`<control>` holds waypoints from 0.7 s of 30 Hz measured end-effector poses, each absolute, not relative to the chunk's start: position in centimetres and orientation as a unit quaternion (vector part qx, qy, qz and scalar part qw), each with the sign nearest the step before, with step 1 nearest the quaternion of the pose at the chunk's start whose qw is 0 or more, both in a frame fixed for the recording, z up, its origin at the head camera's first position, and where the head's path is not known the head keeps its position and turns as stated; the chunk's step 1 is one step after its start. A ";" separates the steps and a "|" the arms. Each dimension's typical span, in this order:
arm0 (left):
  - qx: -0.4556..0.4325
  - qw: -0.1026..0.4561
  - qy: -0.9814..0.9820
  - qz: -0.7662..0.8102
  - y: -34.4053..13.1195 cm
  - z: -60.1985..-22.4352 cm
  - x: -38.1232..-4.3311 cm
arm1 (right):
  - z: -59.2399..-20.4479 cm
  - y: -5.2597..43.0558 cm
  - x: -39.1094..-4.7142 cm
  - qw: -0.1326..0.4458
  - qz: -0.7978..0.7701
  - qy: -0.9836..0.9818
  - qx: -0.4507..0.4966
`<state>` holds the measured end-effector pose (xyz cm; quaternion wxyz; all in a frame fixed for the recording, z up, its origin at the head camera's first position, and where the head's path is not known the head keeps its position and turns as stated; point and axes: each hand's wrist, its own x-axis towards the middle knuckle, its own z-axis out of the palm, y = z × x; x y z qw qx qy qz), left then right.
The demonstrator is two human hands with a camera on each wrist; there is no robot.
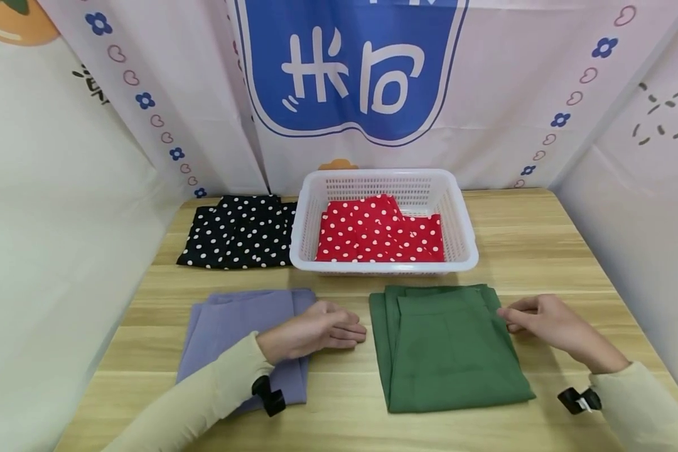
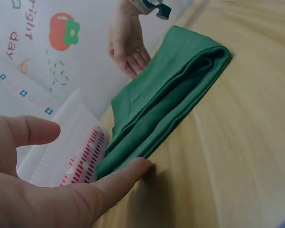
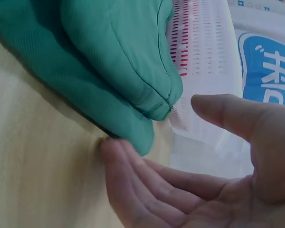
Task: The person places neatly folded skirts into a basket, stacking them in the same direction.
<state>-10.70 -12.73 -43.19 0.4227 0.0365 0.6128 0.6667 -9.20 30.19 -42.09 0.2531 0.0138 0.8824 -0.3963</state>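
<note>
The plain green cloth lies flat on the tabletop — folded into a rough rectangle of several layers, their edges stepped along the far and left sides, the near edge fairly straight.

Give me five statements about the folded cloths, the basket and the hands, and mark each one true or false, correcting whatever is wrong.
1. The red polka-dot cloth lies inside the white plastic basket. True.
2. The right hand is at the right side of the folded green cloth. True.
3. The folded purple cloth lies right of the green cloth in the head view. False: the purple cloth lies to its left.
4. The black polka-dot cloth is in the basket. False: the black polka-dot cloth lies on the wooden table, left of the basket.
5. The left hand points its fingers towards the green cloth. True.
</note>
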 end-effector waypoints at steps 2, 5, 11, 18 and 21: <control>0.031 0.413 0.612 0.674 -11.9 -43.6 -11.0 | -42.6 30.2 -9.3 0.261 -0.426 0.866 0.023; 0.020 0.405 0.615 0.676 -10.9 -44.1 -11.6 | -43.3 30.3 -9.5 0.268 -0.455 0.848 0.042; 0.052 0.424 0.648 0.631 -8.5 -44.8 -12.1 | -44.4 30.4 -9.4 0.287 -0.469 0.835 0.027; 0.089 0.414 0.704 0.571 -6.2 -44.0 -11.4 | -44.3 29.7 -9.1 0.313 -0.513 0.799 0.006; 0.077 0.394 0.709 0.580 -5.6 -44.3 -11.4 | -44.1 29.6 -9.0 0.341 -0.556 0.758 0.010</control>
